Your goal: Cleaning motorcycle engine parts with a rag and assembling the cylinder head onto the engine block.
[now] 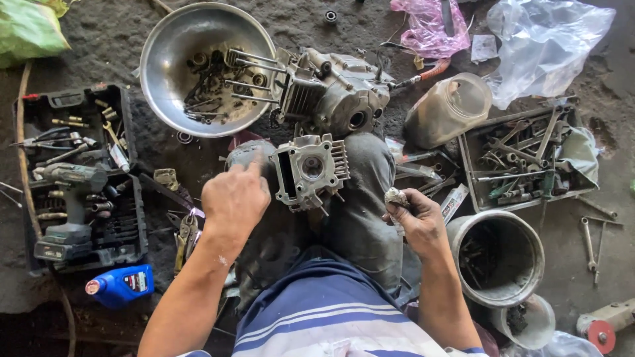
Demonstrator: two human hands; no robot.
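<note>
Far left on the dirt floor (pixel 119 39) sits an open black tool case (pixel 79 178) with a cordless drill (pixel 69 205) lying in it among bits and sockets. Just below it, a blue oil bottle (pixel 121 285) lies on its side. Above and to the right of the case rests a big metal bowl (pixel 165 46) holding bolts, long studs and small parts.

Next comes the person's left hand (pixel 235 198), knuckles up, fingers curled down onto the left edge of a grey engine cylinder head (pixel 309 170). Its grip looks loosely closed against that part, though from here I cannot tell whether the fingers wrap around it or just press on it. The cylinder head stands on the person's dark-trousered lap, finned side to the right, round bore facing up. Directly behind it, on the floor, lies the larger engine crankcase (pixel 334 92), touching the bowl's rim.

The right hand (pixel 420 221) is off to the right of the cylinder head, apart from it, its grip closed around a small crumpled tube (pixel 397 198) that pokes up above the fingers.

Further right stand a cloudy plastic jug (pixel 450 109), a metal tray of wrenches (pixel 522 158) and a grey bucket (pixel 497 259), with clear and pink plastic bags (pixel 542 39) beyond.
</note>
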